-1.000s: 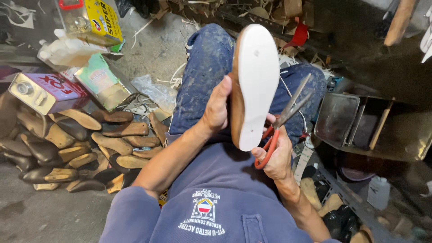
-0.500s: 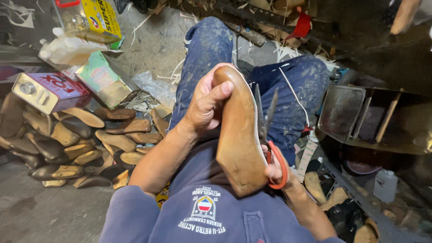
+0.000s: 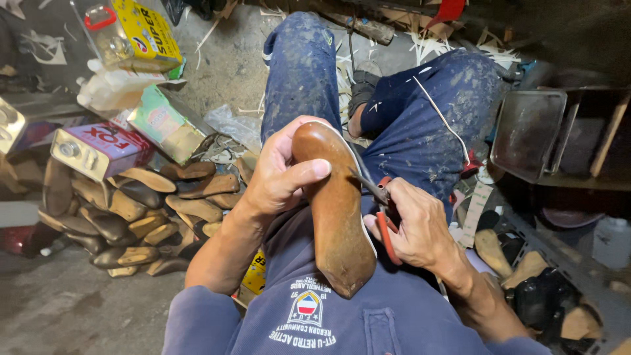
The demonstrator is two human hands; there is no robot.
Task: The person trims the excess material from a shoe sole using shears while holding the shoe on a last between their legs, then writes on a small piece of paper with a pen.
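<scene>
The fingers (image 3: 309, 169) of the left hand (image 3: 279, 174) wrap around the upper end of a brown shoe sole (image 3: 335, 210), thumb laid across its tan face, the other fingers curled behind the rim. The sole stands nearly upright over the person's lap, its pointed lower end resting against the blue sweatshirt (image 3: 355, 315). A thin white edge runs down the sole's right side.

The right hand (image 3: 414, 227) is closed around the red handles of a pair of scissors (image 3: 381, 204), whose dark blades meet the sole's right edge about midway up.

Beyond the hands, two knees in stained blue jeans (image 3: 302, 66) spread apart over a dirty floor strewn with pale trimmings. On the left, a heap of brown and tan cut soles (image 3: 131, 210) lies on the floor beside a purple-and-silver tin (image 3: 98, 150) and a yellow can (image 3: 131, 33). On the right sits a dark metal tray (image 3: 526, 135) on a cluttered shelf.
</scene>
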